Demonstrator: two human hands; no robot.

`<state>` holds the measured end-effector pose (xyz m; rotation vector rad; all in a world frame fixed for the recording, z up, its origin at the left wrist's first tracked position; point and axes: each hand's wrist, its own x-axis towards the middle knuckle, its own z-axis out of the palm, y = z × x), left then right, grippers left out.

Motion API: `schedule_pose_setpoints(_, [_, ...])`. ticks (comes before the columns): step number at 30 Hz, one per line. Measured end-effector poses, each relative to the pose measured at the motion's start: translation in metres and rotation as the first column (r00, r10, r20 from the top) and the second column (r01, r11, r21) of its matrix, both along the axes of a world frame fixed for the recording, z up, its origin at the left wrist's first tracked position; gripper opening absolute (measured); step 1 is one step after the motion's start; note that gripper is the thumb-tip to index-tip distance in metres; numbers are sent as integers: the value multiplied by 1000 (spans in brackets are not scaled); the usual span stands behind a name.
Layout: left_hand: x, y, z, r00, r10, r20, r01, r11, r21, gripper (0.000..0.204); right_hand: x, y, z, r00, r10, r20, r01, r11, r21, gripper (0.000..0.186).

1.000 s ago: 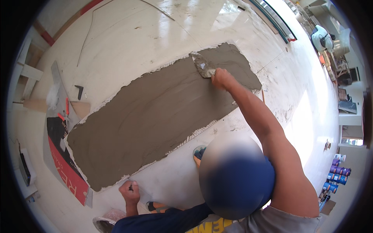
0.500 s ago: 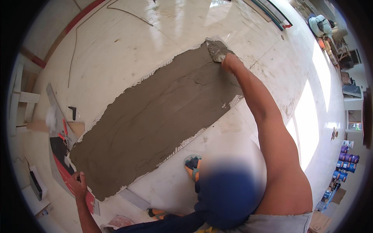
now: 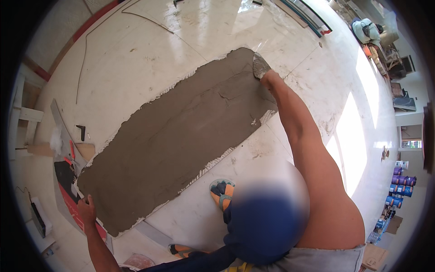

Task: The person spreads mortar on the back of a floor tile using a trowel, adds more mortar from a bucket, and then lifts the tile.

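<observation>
My right hand (image 3: 272,79) is closed on a trowel, its mortar-smeared blade (image 3: 260,65) resting at the far right corner of a grey mortar bed (image 3: 176,131). The bed is a long slanting rectangle on the pale floor, mostly smooth, with a few shallow cracks and ragged, ridged edges. At the bed's near left corner is my left hand (image 3: 86,211), fingers curled. A pale strip (image 3: 78,191) shows just beyond its fingertips, and what the hand holds, if anything, is not plain. Red-handled pliers (image 3: 72,149) lie nearby on a red and black packet (image 3: 68,186).
My sandalled foot (image 3: 222,195) stands by the bed's near edge, beside a blurred blue shape (image 3: 267,226). A black angled piece (image 3: 82,132) lies left of the bed, and a thin rod (image 3: 147,21) beyond it. Paint pails (image 3: 402,186) line the right; another person (image 3: 368,31) is far right.
My right hand and the trowel have shifted slightly right and down, and the blade has turned more upright. My left hand has moved a little up and left, with its fingers curled more.
</observation>
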<state>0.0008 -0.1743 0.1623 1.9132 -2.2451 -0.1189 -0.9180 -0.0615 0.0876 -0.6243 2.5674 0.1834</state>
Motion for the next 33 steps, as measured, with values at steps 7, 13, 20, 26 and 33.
schedule_pose_setpoints(7, [41,3,-27,1000,22,19,-24,994,111,54,-20,83,-23,999,-51,13,47,977,208,32])
schedule_pose_setpoints(13, [67,21,-11,999,39,25,-42,992,119,52,52,134,-9,859,-448,246,481,872,-89,22])
schedule_pose_setpoints(20, [83,40,-23,995,95,-11,-93,985,142,50,118,181,38,857,-391,335,450,885,-119,28])
schedule_pose_setpoints(26, [103,52,-24,989,131,-64,-116,974,196,46,116,211,90,795,-261,548,450,858,-246,32])
schedule_pose_setpoints(33, [148,57,-23,961,181,210,-203,975,91,48,19,158,64,798,-214,564,453,830,-326,33])
